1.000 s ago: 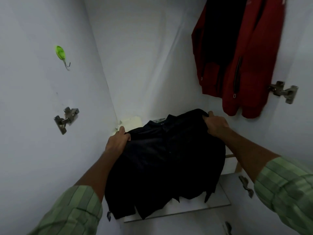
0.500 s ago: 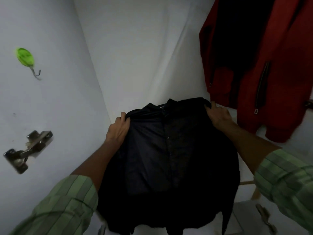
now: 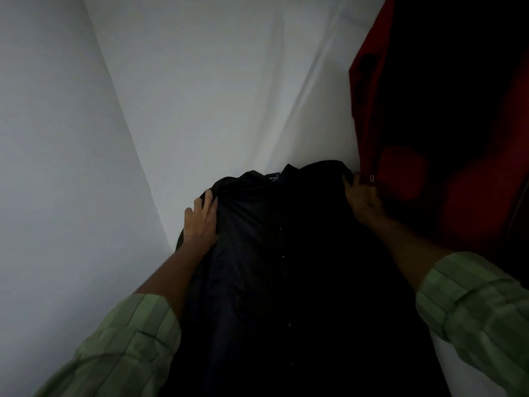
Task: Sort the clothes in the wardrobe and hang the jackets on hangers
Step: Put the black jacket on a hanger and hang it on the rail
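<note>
- White wardrobe walls [image 3: 200, 81] all around, smooth and bare, dim light; left side panel meeting the back panel at a slanted corner seam.
- Black shirt [image 3: 286, 267] spread in the middle, collar up toward the back panel, small label at the neck, row of pale buttons down the front; lower part lost in shadow.
- Left hand [image 3: 200, 222] on the shirt's left shoulder, fingers curled over the fabric edge, gripping it.
- Right hand [image 3: 362, 199] on the shirt's right shoulder near the collar, fingers bent round the cloth, holding it; just beside the red jacket's hem.
- Red jacket [image 3: 400, 138] hanging at the right, dark lining showing inside, a small zip pull near its lower edge close to the right hand.
- Green striped sleeves [image 3: 120, 345] rolled up on both forearms, at the bottom corners.
- Pale strip of surface [image 3: 458, 373] visible below the shirt at the lower right; whether shelf or door, cannot tell.
</note>
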The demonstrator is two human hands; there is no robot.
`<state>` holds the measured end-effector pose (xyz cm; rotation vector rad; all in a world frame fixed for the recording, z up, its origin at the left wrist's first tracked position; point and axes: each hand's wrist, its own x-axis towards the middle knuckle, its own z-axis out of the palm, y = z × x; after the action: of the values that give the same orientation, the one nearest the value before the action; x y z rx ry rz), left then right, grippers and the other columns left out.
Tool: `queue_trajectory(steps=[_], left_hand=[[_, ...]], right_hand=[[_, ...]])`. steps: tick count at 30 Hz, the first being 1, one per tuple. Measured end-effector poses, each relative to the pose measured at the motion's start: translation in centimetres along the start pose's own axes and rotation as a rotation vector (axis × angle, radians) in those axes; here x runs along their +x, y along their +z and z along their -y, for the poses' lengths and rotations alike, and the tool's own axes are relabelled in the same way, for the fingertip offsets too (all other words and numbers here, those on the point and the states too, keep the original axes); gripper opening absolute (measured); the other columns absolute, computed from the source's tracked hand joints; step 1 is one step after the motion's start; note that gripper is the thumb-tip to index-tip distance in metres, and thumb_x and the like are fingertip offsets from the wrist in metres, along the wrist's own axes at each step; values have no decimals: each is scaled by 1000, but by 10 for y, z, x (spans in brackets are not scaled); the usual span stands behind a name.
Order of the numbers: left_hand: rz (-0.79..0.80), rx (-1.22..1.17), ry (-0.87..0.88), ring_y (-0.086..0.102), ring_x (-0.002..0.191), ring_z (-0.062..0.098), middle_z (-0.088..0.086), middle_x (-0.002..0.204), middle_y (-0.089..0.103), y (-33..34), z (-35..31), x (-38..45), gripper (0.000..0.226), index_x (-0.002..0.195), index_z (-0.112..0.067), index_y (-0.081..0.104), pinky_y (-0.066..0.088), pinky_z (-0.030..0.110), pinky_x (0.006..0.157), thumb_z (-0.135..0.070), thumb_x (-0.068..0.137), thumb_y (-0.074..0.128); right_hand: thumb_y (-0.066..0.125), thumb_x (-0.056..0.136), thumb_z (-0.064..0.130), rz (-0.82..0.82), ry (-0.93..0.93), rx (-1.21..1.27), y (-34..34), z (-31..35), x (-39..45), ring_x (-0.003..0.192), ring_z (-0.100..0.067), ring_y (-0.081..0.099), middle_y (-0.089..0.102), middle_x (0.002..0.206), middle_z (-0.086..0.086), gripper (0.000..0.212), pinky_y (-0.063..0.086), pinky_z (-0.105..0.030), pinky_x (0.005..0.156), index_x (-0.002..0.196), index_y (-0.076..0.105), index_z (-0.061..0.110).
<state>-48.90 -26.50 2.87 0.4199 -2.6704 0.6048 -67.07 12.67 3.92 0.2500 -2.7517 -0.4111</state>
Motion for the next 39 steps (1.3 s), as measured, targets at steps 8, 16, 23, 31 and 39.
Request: queue_trajectory(steps=[8,16,23,31,39], left_hand=[[338,-183,-3,30,137,33,9,162,10,64,-46,6,65,145,-16,45,32,46,108,-48,88,57],[543,-398,-97,4,154,36,14,169,-12,114,-91,-67,68,151,-24,40,12,59,120,-43,90,64],[168,-665,-59,51,121,31,9,138,51,121,-135,-186,40,127,-19,63,43,47,94,-24,87,66],[280,-960,108,54,114,18,0,129,54,118,-100,-230,39,129,-22,61,56,42,92,-30,92,70],[193,-982,113,54,126,18,-2,142,56,86,-90,-341,40,133,-21,65,51,40,105,-19,94,70]], right_hand=[[69,89,49,216,-22,267,78,23,-10,133,-44,41,17,161,-24,103,40,-53,109,164,3,22],[60,92,39,450,100,365,148,55,-77,151,-46,7,8,165,-24,80,9,-60,124,158,26,11],[69,80,14,171,-113,581,122,106,-175,120,-33,49,55,127,-10,33,42,-42,93,113,68,17],[64,84,2,210,-190,850,104,127,-238,91,-18,61,61,98,-1,25,52,-29,77,103,71,17],[77,82,20,80,-38,939,102,142,-378,89,-15,49,56,90,5,16,49,-35,76,85,62,22]])
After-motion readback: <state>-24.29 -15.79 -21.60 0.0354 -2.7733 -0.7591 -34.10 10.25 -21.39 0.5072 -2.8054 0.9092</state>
